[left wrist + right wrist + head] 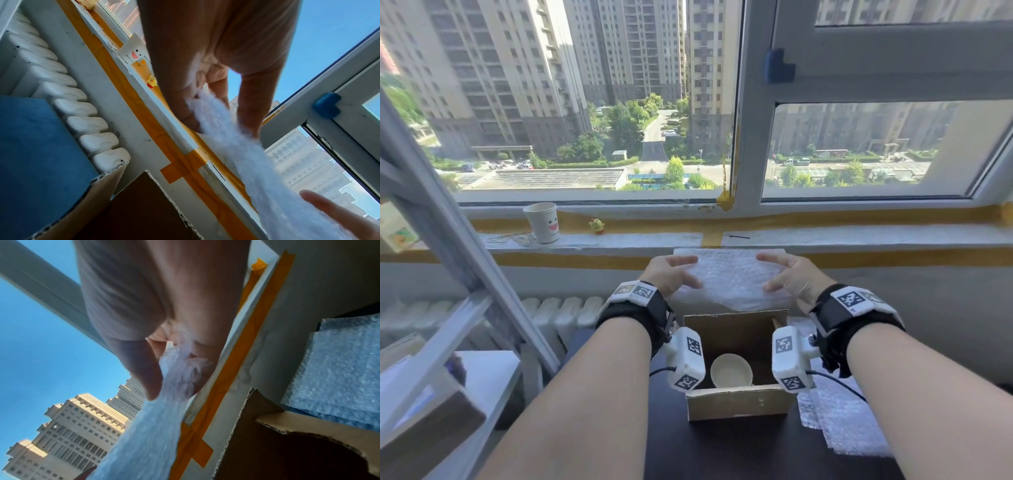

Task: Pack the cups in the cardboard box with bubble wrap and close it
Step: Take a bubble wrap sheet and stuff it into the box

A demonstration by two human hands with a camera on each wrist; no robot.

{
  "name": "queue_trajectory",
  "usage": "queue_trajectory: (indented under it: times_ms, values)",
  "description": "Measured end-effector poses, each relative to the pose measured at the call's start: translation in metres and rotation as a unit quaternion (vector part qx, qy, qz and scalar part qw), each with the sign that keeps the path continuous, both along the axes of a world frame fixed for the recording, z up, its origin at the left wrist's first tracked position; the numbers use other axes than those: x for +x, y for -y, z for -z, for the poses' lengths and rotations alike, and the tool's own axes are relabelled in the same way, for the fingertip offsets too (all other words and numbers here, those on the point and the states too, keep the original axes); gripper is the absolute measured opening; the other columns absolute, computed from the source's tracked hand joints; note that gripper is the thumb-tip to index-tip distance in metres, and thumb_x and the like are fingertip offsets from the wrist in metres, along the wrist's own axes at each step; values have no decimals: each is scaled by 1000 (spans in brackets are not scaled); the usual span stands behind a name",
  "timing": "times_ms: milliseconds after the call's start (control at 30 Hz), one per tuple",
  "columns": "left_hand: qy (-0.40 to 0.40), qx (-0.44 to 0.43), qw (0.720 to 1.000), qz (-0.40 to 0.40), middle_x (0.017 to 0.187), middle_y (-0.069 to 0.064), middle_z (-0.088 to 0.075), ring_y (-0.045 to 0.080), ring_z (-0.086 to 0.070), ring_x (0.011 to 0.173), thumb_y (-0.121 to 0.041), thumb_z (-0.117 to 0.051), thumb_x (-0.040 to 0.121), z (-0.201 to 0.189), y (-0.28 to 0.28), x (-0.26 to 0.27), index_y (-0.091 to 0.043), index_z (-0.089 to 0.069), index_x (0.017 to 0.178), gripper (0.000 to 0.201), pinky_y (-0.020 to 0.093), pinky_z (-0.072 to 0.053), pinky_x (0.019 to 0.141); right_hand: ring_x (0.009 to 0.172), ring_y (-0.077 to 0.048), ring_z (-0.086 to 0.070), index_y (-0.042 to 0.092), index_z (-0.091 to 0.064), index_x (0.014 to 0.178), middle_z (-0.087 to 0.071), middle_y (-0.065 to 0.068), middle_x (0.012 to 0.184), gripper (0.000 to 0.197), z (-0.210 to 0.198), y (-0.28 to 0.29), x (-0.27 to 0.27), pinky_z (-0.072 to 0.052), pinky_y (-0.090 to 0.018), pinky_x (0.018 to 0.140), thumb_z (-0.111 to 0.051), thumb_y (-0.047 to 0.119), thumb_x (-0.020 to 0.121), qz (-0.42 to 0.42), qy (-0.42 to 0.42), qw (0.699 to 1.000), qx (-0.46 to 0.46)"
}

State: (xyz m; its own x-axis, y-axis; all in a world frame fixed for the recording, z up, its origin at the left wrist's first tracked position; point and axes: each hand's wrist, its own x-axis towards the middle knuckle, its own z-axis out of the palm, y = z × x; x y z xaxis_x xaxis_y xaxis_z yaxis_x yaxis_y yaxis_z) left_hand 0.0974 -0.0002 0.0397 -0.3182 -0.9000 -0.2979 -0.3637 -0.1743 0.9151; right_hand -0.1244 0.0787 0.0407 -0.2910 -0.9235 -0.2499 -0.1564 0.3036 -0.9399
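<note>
An open cardboard box (739, 402) stands on the dark table with a white cup (731, 370) upright inside it. Above the box's far side I hold a sheet of bubble wrap (732, 277) stretched flat between both hands. My left hand (674, 274) pinches its left edge, thumb on the near side and fingers over the top. My right hand (789, 274) pinches the right edge the same way. In the left wrist view the bubble wrap (236, 146) runs from between the fingers (252, 105). In the right wrist view the thumb (144, 369) presses the bubble wrap (164, 410).
More bubble wrap sheets (842, 421) lie on the table right of the box. A paper cup with a smiley face (542, 222) and a small yellow toy (596, 226) stand on the windowsill. A white radiator (551, 315) runs below the sill. A metal frame (465, 257) rises at left.
</note>
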Motion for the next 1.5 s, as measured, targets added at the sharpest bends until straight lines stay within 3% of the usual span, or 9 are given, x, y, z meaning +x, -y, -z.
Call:
queue_trajectory:
  times_ms: [200,400,500,667,933,1033,1200,1400,1500]
  values:
    - [91,-54,994,-32,125,5,-65,21,-59,112,8,-75,71,0,-2,-1,-19,-71,117,53,27,-45,94,124,-32,-52,21,-71,109,-57,-15,133,54,3,1,-1,-41,-45,108,-74,-14,68,9,-89,996,27]
    - [244,-114,963,-13,101,3,-71,20,-62,96,-10,-81,72,-4,-6,-5,-15,-75,94,23,31,-53,82,94,-21,-59,12,-73,96,-67,-7,110,25,1,-6,6,-45,-23,63,-78,1,74,46,-136,990,7]
    - [311,-152,932,108,105,-4,-63,16,-58,98,-28,-83,70,-5,-9,-12,-19,-68,104,39,29,-51,82,116,-24,-54,11,-74,91,-56,-6,135,21,-7,-4,7,-37,-25,86,-75,1,72,17,-160,987,-23]
    - [241,-163,949,117,74,2,-49,18,-47,72,-37,-72,75,-5,-14,-23,-15,-61,76,24,29,-36,63,80,-17,-55,17,-70,84,-63,-4,88,18,-15,-2,13,-41,-26,65,-72,2,73,10,-162,986,-48]
    - [211,-106,972,0,47,-4,-25,15,-24,43,-38,-72,76,-7,-18,-34,-19,-33,47,51,23,-20,46,77,-21,-51,8,-65,94,-52,-1,76,20,-21,0,31,-46,-31,67,-71,13,75,55,-278,953,-103]
    - [164,-39,984,-63,58,3,-47,18,-43,49,-34,-70,78,-7,-16,-39,-6,-67,81,29,24,-30,48,87,-23,-56,7,-68,96,-59,-5,90,20,-31,1,52,-43,-28,73,-68,11,77,-3,-358,920,-159]
    - [0,92,991,-101,93,12,-55,27,-58,79,-16,-66,79,-10,-9,-42,-3,-55,124,48,35,-53,69,86,-21,-53,7,-71,94,-57,-5,89,18,-35,-1,60,-36,-26,72,-69,14,78,-67,-401,899,-163]
    - [-129,139,977,-101,58,3,-43,15,-40,33,-20,-44,90,-23,-18,-36,-9,-48,78,17,16,-31,39,97,-15,-62,13,-69,119,-68,-2,108,43,-39,-7,70,-48,-22,87,-64,12,77,-145,-352,917,-114]
    - [-166,162,972,-46,60,8,-60,17,-59,44,-16,-47,90,-23,-26,-30,-1,-54,94,17,17,-45,45,103,-14,-66,11,-72,113,-73,-3,110,39,-38,-9,67,-51,-27,97,-54,2,80,-138,-279,944,-105]
